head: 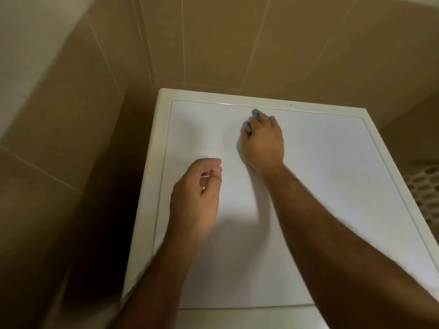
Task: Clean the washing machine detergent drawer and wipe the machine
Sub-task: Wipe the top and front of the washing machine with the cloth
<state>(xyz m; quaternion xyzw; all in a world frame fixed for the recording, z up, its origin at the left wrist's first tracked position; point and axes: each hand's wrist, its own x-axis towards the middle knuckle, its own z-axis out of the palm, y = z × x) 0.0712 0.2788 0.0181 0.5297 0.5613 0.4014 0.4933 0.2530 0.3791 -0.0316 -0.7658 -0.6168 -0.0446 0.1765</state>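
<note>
The white top of the washing machine [320,186] fills the middle of the view, with a cream rim around it. My right hand [263,141] presses a small blue cloth [254,113] onto the top near the back edge; most of the cloth is hidden under the fingers. My left hand [197,198] hovers over the left part of the top with its fingers loosely curled and nothing in it. The detergent drawer is out of view.
Tan tiled walls [213,43] close in behind the machine and on its left, with a dark gap [107,186] along the left side. A white perforated basket [425,186] shows at the right edge.
</note>
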